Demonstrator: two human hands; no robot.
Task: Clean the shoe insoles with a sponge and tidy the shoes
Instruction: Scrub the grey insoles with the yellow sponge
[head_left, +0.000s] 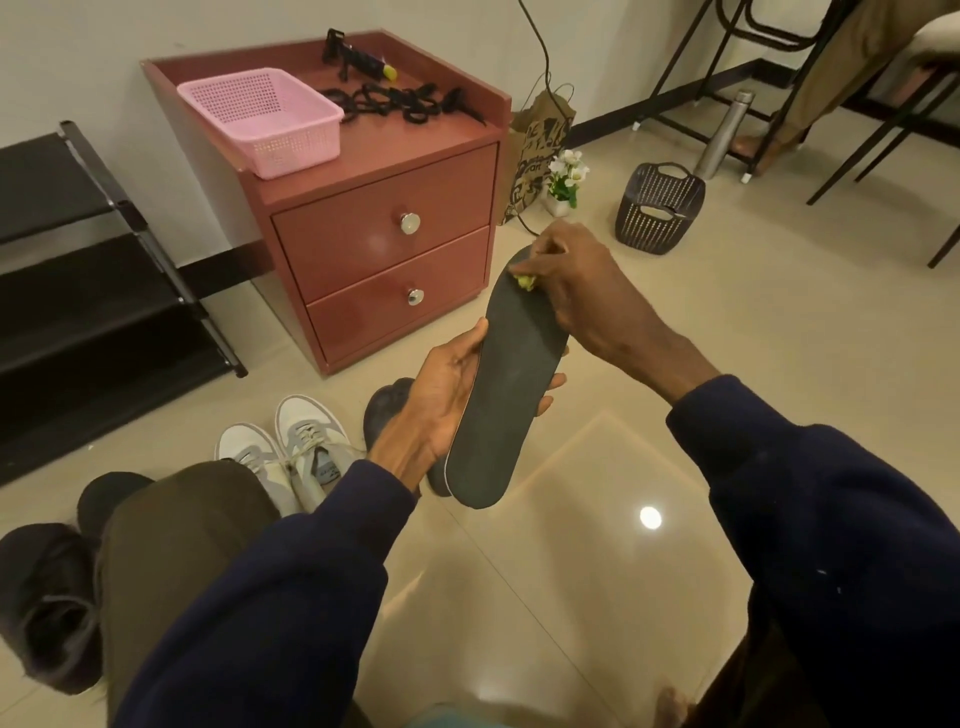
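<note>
Insole (498, 384) mid-frame, gripped by left hand (441, 405); right hand (566, 275) pinches yellow sponge (525, 281) at its toe. Best scrub lengthwise, supporting underneath.

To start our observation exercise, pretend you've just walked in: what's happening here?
A person's left grip holds a dark insole up by its middle, while the right grip pinches a small yellow sponge and presses it on the insole's far end. On the floor below sit a pair of grey-white sneakers and some dark shoes. A black shoe rack stands at left.
</note>
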